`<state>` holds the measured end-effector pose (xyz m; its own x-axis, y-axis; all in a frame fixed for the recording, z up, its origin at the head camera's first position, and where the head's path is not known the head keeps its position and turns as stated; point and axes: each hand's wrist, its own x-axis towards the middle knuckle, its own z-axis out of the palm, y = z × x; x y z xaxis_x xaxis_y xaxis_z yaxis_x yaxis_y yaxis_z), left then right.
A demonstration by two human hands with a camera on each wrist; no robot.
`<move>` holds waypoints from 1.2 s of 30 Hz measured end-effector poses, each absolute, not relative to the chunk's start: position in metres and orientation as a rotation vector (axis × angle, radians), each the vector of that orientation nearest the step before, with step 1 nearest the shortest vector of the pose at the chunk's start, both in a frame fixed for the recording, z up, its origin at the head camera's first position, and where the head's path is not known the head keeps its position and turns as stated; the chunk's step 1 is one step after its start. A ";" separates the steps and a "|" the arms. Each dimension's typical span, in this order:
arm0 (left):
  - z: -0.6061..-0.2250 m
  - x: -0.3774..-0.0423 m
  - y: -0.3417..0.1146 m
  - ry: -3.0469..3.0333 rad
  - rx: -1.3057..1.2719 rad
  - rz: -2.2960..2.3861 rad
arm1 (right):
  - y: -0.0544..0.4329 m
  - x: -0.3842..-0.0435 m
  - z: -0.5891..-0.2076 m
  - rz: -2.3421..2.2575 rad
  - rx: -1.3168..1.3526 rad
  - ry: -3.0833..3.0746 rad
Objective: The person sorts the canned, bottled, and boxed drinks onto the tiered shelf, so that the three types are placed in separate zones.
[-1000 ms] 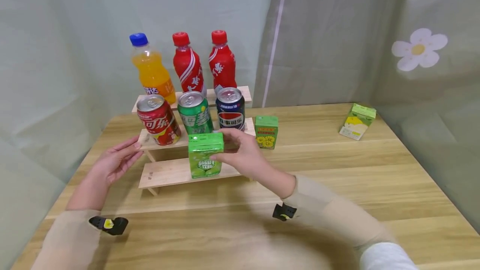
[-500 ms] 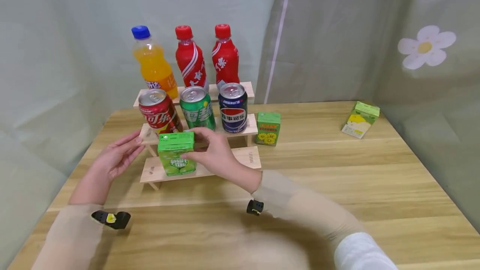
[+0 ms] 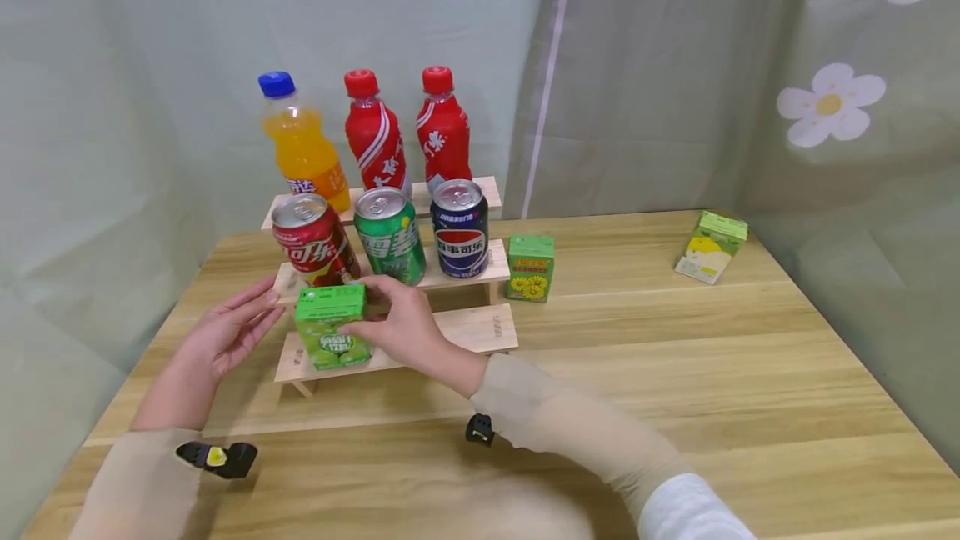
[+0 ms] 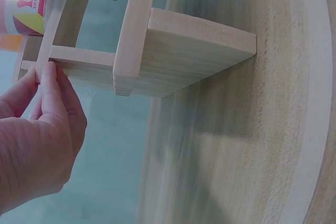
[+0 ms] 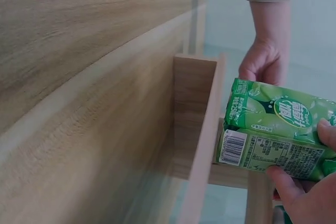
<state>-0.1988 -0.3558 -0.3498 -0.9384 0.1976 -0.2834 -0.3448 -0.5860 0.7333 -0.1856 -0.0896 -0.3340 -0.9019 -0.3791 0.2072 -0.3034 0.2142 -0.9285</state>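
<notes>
My right hand (image 3: 408, 325) grips a green juice box (image 3: 333, 336) with grapes printed on it, thumb on the front and fingers behind. The box stands upright at the left end of the bottom step of a wooden tiered rack (image 3: 472, 330). In the right wrist view, the base of the juice box (image 5: 273, 129) is right at the step's board. My left hand (image 3: 228, 330) pinches the left end of the rack's middle step between thumb and fingers; the left wrist view shows the same hand (image 4: 44, 135) at the board's edge.
On the middle step stand a red can (image 3: 315, 244), a green can (image 3: 392, 236) and a dark blue can (image 3: 460, 232). An orange soda bottle (image 3: 306, 148) and two red bottles (image 3: 377, 136) occupy the top. A green carton (image 3: 530, 269) and another carton (image 3: 711, 247) sit to the right.
My right hand has carried the green juice box leftward along the bottom step, from its middle to the left end. The left hand keeps its hold on the rack.
</notes>
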 end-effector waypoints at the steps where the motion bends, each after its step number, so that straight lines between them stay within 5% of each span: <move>1: -0.350 -0.199 -0.355 1.230 -0.244 2.541 | -0.090 -0.186 -0.335 -1.801 -0.671 2.399; 36: -0.347 -0.201 -0.355 1.258 -0.316 2.517 | -0.081 -0.177 -0.325 -1.584 -0.742 2.518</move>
<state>-0.2013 -0.3551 -0.3471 -0.9279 0.1744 -0.3296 -0.3684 -0.5667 0.7370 -0.1774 -0.0812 -0.3254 -0.8800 -0.4365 0.1874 -0.3579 0.3499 -0.8657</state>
